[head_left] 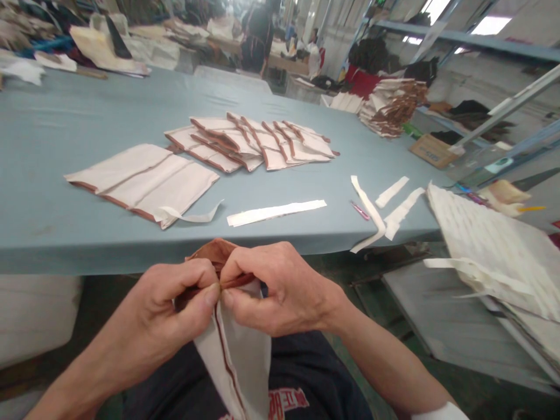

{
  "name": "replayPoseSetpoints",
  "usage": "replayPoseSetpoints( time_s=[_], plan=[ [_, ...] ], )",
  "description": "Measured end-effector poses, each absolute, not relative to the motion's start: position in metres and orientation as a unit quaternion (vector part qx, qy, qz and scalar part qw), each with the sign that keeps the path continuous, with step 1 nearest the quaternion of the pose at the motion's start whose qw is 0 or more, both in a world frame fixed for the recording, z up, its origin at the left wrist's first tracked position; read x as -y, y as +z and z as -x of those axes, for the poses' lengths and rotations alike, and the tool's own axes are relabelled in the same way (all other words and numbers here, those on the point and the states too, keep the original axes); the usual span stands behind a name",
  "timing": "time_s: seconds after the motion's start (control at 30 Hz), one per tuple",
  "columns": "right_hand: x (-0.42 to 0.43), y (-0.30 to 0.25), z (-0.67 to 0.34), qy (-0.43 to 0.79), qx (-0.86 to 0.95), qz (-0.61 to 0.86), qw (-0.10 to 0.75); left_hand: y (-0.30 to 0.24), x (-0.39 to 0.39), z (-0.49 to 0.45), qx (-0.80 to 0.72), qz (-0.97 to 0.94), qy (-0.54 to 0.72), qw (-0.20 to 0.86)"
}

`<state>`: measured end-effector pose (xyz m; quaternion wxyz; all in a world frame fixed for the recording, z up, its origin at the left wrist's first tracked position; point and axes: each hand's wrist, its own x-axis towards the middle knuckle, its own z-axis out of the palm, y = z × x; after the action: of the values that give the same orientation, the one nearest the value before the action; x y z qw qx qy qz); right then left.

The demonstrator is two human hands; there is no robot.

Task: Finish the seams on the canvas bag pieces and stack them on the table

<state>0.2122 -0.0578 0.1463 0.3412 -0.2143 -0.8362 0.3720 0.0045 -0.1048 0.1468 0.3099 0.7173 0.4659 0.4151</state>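
A white fabric panel with brown edging (247, 344) hangs between my hands, just in front of the table's near edge. A dark brown seam line runs down its length. My left hand (175, 303) pinches the brown top edge between thumb and forefinger. Right beside it, my right hand (271, 286) pinches the same edge, the two thumbs nearly touching at the seam. Part of the brown fabric shows above the fingers. The lower end of the panel drops toward my lap.
On the blue-green table (131, 251) lie a single flat panel (144, 178), a fanned row of similar panels (262, 143), white strips (277, 213) and a small pink tool (359, 210). A stack (389, 105) and a cardboard box (433, 150) stand back right. A person (257, 38) is behind.
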Motion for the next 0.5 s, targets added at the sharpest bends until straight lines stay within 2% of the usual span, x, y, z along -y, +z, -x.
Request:
replayPoseSetpoints(
  time_s=[0.17,0.27,0.37,0.5],
  plan=[
    [0.046,0.133,-0.210,0.649,0.697,0.177,0.247,0.129,0.117,-0.015,-0.464,-0.619,0.469,0.427],
    [0.049,0.111,-0.204,0.772,0.572,0.152,0.230,0.117,0.130,-0.019,-0.464,-0.534,0.479,0.520],
    [0.057,0.091,-0.198,0.813,0.502,0.158,0.249,0.109,0.138,-0.018,-0.473,-0.411,0.461,0.628],
    [0.061,0.081,-0.196,0.814,0.496,0.171,0.247,0.103,0.135,-0.011,-0.487,-0.443,0.436,0.613]
  ],
)
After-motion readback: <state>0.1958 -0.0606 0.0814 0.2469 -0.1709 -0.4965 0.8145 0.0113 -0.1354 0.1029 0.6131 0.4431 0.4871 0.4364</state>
